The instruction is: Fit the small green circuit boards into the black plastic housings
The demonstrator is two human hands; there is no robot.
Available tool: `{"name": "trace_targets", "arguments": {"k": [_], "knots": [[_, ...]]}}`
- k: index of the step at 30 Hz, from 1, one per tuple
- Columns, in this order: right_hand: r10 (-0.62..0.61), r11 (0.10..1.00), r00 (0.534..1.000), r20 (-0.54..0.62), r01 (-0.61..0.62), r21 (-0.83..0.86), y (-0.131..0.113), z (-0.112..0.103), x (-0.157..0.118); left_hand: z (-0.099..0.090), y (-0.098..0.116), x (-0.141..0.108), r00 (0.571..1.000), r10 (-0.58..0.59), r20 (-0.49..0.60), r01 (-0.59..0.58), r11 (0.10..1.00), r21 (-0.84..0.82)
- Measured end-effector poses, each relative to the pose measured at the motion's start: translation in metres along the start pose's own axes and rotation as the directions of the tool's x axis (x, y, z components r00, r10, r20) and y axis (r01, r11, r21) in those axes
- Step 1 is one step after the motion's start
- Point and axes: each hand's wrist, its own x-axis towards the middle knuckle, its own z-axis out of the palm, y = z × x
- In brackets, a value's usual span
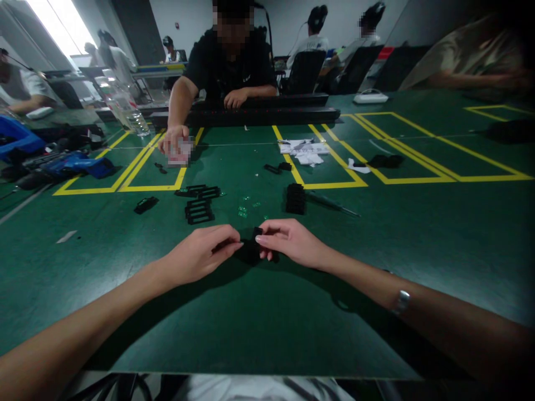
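Note:
My right hand [288, 242] pinches a small black plastic part [256, 233] between thumb and fingers, just above the table. Close to its left side, the thumb and forefinger of my left hand [207, 253] are pressed together; whatever is between them is too small to make out. Beyond my left hand lie several black rectangular frames [199, 211], some overlapping. Small clear pieces [243, 211] are scattered past the gap between my hands. A row of black parts [295, 199] stands beyond my right hand, with a thin screwdriver-like tool [334, 203] beside it.
Across the green table [267, 323], a co-worker's hand [176, 142] rests on a blurred pale item. White paper [304, 149] lies inside yellow tape lines. A long black bar [246, 117] crosses the far side. Bottles [136, 117] and blue-black tools [62, 167] are left.

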Motion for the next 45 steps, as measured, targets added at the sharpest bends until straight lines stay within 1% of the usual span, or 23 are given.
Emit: {"name": "trace_targets", "arguments": {"k": [3,5,9,12,16,22,34,45], "knots": [[0.020,1.000,1.000,0.006,-0.020,-0.013,-0.002,0.001,0.000,0.011,-0.011,-0.002,0.995,0.082,-0.048,-0.082,0.997,0.007],[0.034,0.999,0.999,0.004,-0.034,-0.017,-0.004,0.001,0.000,0.017,-0.013,-0.002,0.991,0.118,-0.070,-0.117,0.993,0.007],[0.022,1.000,1.000,0.001,-0.022,-0.015,-0.004,0.002,0.000,0.020,-0.010,-0.002,0.978,0.155,-0.138,-0.160,0.987,-0.026],[0.021,1.000,1.000,0.005,-0.021,-0.020,-0.004,0.001,0.000,0.020,-0.008,-0.001,0.972,0.179,-0.149,-0.188,0.981,-0.047],[0.022,0.999,1.000,0.004,-0.022,-0.026,-0.004,0.001,-0.001,0.021,-0.010,-0.001,0.970,0.187,-0.153,-0.198,0.978,-0.062],[0.021,0.999,1.000,0.008,-0.021,-0.033,-0.003,0.001,-0.001,0.022,-0.011,-0.001,0.961,0.188,-0.201,-0.206,0.976,-0.073],[0.029,0.999,1.000,0.011,-0.029,-0.041,-0.006,0.002,-0.001,0.019,-0.006,-0.001,0.964,0.171,-0.203,-0.193,0.977,-0.090],[0.024,0.998,1.000,0.016,-0.023,-0.054,-0.006,0.001,-0.001,0.019,-0.008,0.000,0.950,0.207,-0.233,-0.230,0.971,-0.073]]}}
